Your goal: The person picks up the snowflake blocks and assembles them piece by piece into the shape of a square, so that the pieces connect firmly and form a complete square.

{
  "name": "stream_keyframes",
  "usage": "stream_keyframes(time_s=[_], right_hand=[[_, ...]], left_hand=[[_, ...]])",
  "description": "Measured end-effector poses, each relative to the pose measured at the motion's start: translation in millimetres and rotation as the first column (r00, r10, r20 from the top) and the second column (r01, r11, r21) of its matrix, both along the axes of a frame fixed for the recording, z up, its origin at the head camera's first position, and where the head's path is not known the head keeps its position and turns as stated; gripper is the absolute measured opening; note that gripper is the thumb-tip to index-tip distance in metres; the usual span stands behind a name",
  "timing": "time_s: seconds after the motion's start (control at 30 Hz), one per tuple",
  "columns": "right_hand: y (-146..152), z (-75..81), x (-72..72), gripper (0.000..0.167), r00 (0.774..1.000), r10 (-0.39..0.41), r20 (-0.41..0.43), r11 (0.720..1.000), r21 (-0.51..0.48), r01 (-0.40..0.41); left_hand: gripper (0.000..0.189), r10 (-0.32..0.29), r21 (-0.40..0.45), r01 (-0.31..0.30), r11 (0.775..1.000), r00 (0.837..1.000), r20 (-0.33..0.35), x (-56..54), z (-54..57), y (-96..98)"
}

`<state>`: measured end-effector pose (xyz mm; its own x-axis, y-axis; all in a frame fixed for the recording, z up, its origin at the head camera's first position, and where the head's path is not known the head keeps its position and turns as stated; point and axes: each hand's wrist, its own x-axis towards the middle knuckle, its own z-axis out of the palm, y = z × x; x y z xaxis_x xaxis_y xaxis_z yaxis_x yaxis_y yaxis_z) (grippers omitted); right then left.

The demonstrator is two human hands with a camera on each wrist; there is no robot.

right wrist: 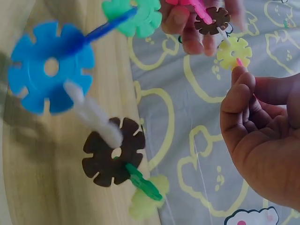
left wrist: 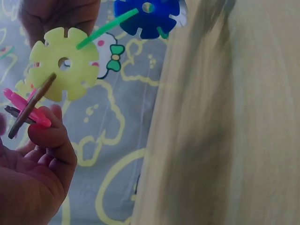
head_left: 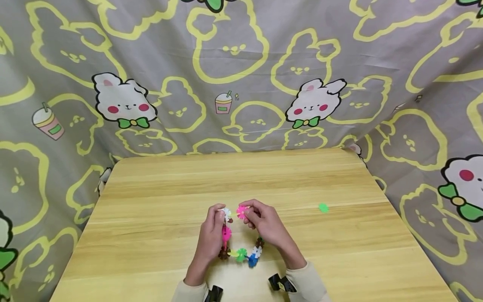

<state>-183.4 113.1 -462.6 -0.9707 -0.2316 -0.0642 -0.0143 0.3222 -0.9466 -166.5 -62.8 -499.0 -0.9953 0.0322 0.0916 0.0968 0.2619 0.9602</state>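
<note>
A chain of notched plastic snowflake discs hangs in a loop between the two hands. My left hand point(head_left: 209, 228) pinches the chain at a white snowflake disc point(head_left: 227, 214). A pink snowflake disc point(head_left: 242, 212) is pinched between thumb and fingers of my right hand point(head_left: 266, 220). Between these two sits a yellow disc point(right wrist: 234, 53), slotted to the pink one at its edge. Lower in the loop come another pink disc point(head_left: 226, 233), a green disc point(head_left: 241, 254) and a blue disc point(head_left: 253, 260). Brown discs point(right wrist: 114, 164) also belong to the chain.
One loose green disc point(head_left: 323, 207) lies to the right on the wooden table point(head_left: 158, 188). A patterned grey curtain point(head_left: 170, 54) surrounds the table's back and sides. Black straps with wrist cameras point(head_left: 281, 283) sit at both sleeves.
</note>
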Motion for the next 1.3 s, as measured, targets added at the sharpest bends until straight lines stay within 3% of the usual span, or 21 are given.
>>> stream_keyframes(time_s=[0.1, 0.2, 0.37, 0.5, 0.63, 0.73, 0.83, 0.93, 1.0, 1.07, 1.2, 1.3], right_hand=[[-2.6, 2.3, -0.6, 0.020, 1.000, -0.005, -0.010, 1.000, 0.001, 0.005], [-5.7, 4.4, -0.4, 0.018, 1.000, 0.005, -0.014, 1.000, 0.006, -0.005], [-6.5, 6.6, 1.3, 0.015, 0.997, 0.064, -0.050, 0.997, 0.055, -0.061], [3.6, 3.9, 0.9, 0.018, 0.993, 0.065, -0.099, 0.994, 0.091, -0.056], [31.1, -3.3, -3.0, 0.020, 0.990, -0.084, -0.113, 0.986, 0.135, 0.099], [60.8, -13.4, -8.5, 0.020, 0.963, -0.228, -0.142, 0.934, 0.248, 0.257], [93.8, -23.3, -13.2, 0.025, 0.930, -0.315, -0.189, 0.825, 0.430, 0.366], [124.4, -31.1, -15.6, 0.033, 0.914, -0.361, -0.183, 0.704, 0.590, 0.396], [141.0, -34.8, -14.6, 0.039, 0.918, -0.376, -0.125, 0.658, 0.662, 0.359], [152.7, -37.6, -13.1, 0.045, 0.917, -0.395, -0.058, 0.637, 0.702, 0.319], [166.0, -42.0, -9.8, 0.050, 0.915, -0.400, 0.049, 0.639, 0.731, 0.241], [169.6, -44.8, -8.2, 0.045, 0.921, -0.387, 0.036, 0.631, 0.739, 0.236]], left_hand=[[0.034, -0.040, -0.052, 0.037, 0.998, 0.997, -0.066, -0.2, 1.9, 1.0], [0.042, -0.046, -0.087, 0.034, 0.996, 0.989, -0.141, -1.5, 1.2, 2.9], [0.028, -0.026, -0.042, 0.016, 0.999, 0.973, -0.230, -4.0, -2.9, 5.3], [0.023, -0.013, 0.025, 0.018, 1.000, 0.984, -0.180, -4.9, -4.8, 4.6], [0.024, 0.013, 0.079, -0.006, 0.997, 0.997, -0.082, -4.4, -3.9, 0.9], [0.028, 0.019, 0.099, -0.015, 0.995, 0.999, -0.045, -4.1, -3.3, -2.9], [0.030, 0.011, 0.098, -0.008, 0.995, 1.000, -0.027, -5.1, -2.4, -5.4], [0.028, 0.004, 0.092, -0.004, 0.996, 1.000, 0.000, -5.4, -1.1, -6.1], [0.026, 0.003, 0.084, -0.004, 0.996, 1.000, 0.019, -5.0, -0.5, -6.0], [0.026, 0.001, 0.083, -0.003, 0.997, 1.000, 0.029, -4.8, -0.7, -5.8], [0.025, -0.004, 0.091, 0.001, 0.996, 1.000, 0.028, -4.8, -2.0, -5.3], [0.026, -0.010, 0.100, 0.008, 0.995, 1.000, 0.022, -4.4, -3.0, -4.7]])
